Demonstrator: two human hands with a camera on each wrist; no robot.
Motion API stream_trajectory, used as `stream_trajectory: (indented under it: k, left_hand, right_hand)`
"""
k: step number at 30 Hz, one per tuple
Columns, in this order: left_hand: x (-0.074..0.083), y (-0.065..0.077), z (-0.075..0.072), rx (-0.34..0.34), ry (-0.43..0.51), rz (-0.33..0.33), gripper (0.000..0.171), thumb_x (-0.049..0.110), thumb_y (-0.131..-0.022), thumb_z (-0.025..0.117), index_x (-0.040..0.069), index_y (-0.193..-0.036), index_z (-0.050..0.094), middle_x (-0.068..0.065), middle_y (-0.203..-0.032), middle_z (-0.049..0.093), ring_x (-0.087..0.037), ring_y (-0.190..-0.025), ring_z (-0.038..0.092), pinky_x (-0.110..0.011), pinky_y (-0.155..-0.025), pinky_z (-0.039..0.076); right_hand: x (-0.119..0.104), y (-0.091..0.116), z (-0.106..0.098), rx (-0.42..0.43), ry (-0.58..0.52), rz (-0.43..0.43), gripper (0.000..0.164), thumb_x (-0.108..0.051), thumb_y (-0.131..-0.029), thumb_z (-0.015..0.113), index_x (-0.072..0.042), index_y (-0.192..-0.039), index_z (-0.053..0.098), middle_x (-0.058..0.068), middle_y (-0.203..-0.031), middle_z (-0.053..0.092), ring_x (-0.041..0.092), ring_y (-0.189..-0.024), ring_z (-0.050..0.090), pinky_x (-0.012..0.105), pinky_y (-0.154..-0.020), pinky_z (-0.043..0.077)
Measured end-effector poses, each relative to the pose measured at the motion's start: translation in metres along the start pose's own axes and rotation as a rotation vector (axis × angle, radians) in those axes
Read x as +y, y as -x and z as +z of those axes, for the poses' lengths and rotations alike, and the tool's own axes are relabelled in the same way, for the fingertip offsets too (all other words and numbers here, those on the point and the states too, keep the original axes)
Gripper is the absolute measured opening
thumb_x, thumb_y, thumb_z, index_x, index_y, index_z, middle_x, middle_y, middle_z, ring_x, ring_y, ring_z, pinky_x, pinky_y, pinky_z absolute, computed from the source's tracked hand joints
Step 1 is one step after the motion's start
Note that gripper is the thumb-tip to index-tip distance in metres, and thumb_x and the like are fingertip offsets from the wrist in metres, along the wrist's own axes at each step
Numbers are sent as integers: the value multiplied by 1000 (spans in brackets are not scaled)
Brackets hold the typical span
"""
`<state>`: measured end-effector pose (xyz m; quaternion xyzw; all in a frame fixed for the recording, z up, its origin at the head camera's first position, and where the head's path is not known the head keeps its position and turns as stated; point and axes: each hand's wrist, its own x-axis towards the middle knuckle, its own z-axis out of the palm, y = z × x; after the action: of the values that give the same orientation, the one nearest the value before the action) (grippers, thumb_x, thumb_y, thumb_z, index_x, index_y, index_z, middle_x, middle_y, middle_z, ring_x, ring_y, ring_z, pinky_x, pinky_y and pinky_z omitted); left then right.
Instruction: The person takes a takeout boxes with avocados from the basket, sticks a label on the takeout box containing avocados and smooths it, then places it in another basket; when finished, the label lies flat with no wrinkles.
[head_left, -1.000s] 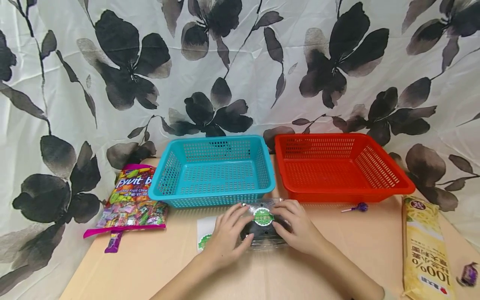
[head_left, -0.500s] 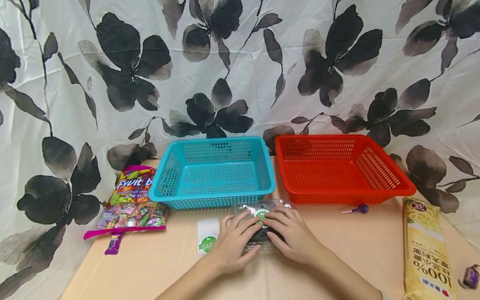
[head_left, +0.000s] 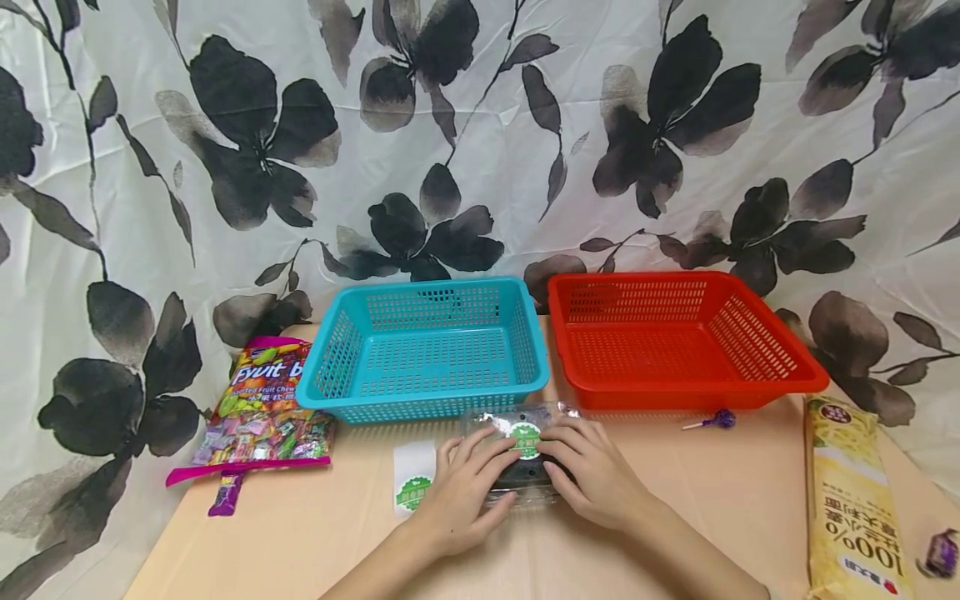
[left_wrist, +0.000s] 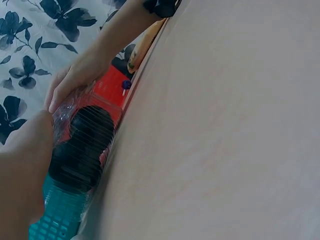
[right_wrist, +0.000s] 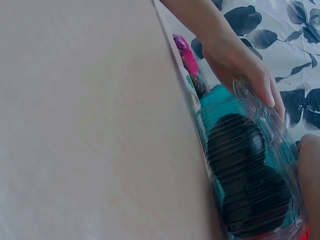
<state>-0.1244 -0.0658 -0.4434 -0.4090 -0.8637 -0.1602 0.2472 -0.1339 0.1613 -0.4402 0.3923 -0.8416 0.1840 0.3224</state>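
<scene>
Clear pack point(head_left: 517, 477) sat lower centre in the head view, just below the blue basket point(head_left: 427, 402). Half a second earlier fingers covered much of the round sticker point(head_left: 527, 439); now it showed nearly whole, so I judged the smoothing-down close to done. Left hand point(head_left: 459, 498) and right hand point(head_left: 600, 479) had fingers spread on top, tips at the sticker's edges; couldn't tell about any thumb pinch. Right wrist view, lower right, showed ribbed sides and dark rounded contents point(right_wrist: 245, 175), details the head view missed.
</scene>
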Motion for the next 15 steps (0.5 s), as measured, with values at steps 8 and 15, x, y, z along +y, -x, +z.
stream_trajectory:
  k: [8, 15]
  left_hand:
    - [-2, 2, 4, 50, 35, -4, 44, 39, -86, 44, 16, -123, 50, 2, -128, 46, -22, -124, 34, -46, -94, 24]
    - [-3, 4, 7, 121, 55, 11, 43, 40, -86, 45, 12, -118, 54, 0, -121, 50, -21, -119, 39, -43, -93, 25]
  right_hand:
    - [2, 1, 1, 71, 0, -19, 25, -23, -86, 43, -12, -88, 65, 0, -98, 61, 24, -102, 51, 34, -87, 33]
    - [2, 1, 4, 117, -31, -26, 22, -18, -83, 46, -11, -89, 65, 0, -97, 62, 21, -95, 53, 32, -82, 34]
